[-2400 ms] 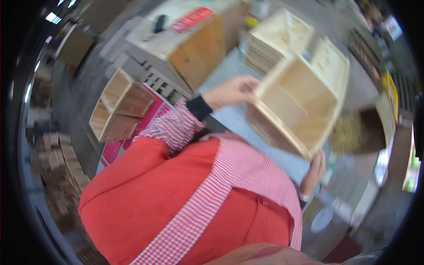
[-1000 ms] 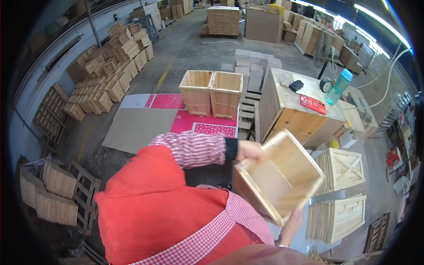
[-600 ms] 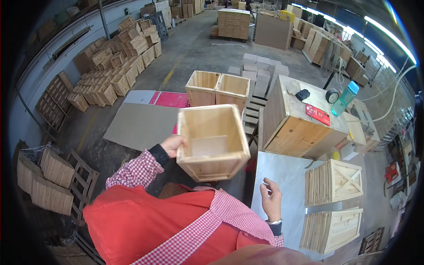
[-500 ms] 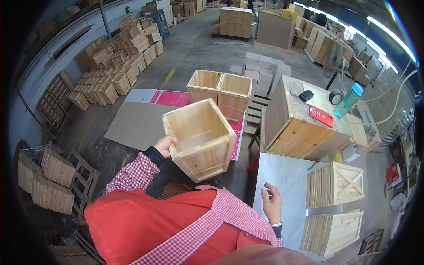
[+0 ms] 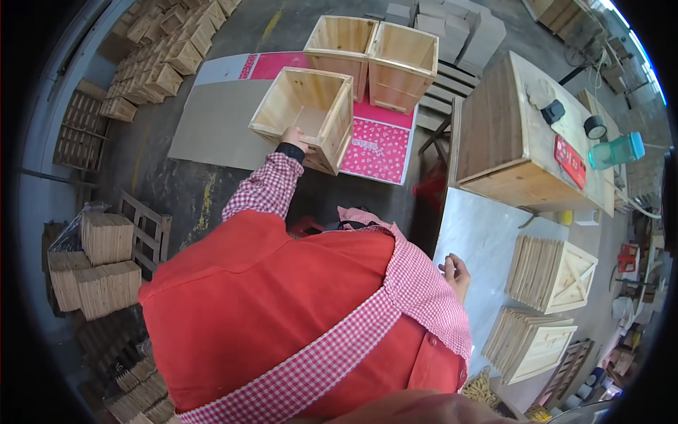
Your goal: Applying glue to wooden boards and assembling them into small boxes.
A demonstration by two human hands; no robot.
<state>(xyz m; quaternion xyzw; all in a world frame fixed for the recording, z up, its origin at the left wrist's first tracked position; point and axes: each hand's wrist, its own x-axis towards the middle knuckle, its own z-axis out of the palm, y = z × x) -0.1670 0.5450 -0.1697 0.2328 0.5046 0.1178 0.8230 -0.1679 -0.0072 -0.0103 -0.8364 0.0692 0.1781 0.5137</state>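
Observation:
My left hand (image 5: 295, 138) grips the near rim of an open-topped wooden box (image 5: 332, 145). The box is tilted, its mouth faces up toward me, and whether its base touches the sheet below cannot be made out. Just beyond it, two similar wooden boxes (image 5: 340, 34) (image 5: 403, 48) stand side by side on a pink and white patterned sheet (image 5: 378, 150). My right hand (image 5: 455, 274) hovers by the edge of a pale worktable (image 5: 470, 237), fingers loosely bent and apart, with nothing visible in them.
Two stacks of wooden panels (image 5: 551, 272) (image 5: 530, 346) lie on the worktable. A large wooden cabinet (image 5: 494, 134) at right carries a red phone (image 5: 569, 161), a tape roll (image 5: 594, 127) and a teal bottle (image 5: 616, 150). Panel bundles (image 5: 109, 283) and a pallet (image 5: 147, 230) sit at left.
My left hand has carried the box forward, away from my body, up close to the two standing boxes. My body leans further forward; the right hand stays by the worktable.

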